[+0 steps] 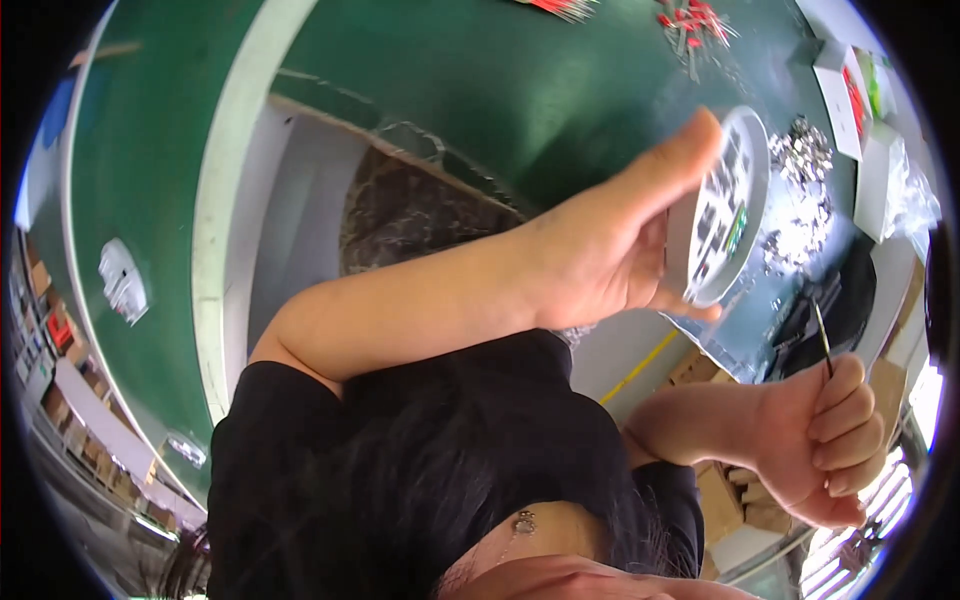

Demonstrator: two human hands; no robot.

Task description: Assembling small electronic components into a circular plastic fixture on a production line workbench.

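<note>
My left hand (640, 225) grips a round white shallow housing (681, 245), tilted on its side, with the thumb at its upper edge and fingers around its lower side. Inside the housing are dark and white patches and a small green part (737, 230), perhaps a circuit board; details are too blurred to name. Lower right, my right hand (828, 435) is closed around a thin rod-like tool (822, 335) with a dark shaft and paler tip, pointing up. The tool stands apart from the housing.
Piles of small shiny metal parts (800, 155) lie on the green table (450, 70) beyond the housing. Red-tipped wire-like parts (695, 25) lie at the far edge. White boxes (838, 95) and a clear plastic bag (910, 195) stand right. Another green surface holds a white plastic piece (122, 280).
</note>
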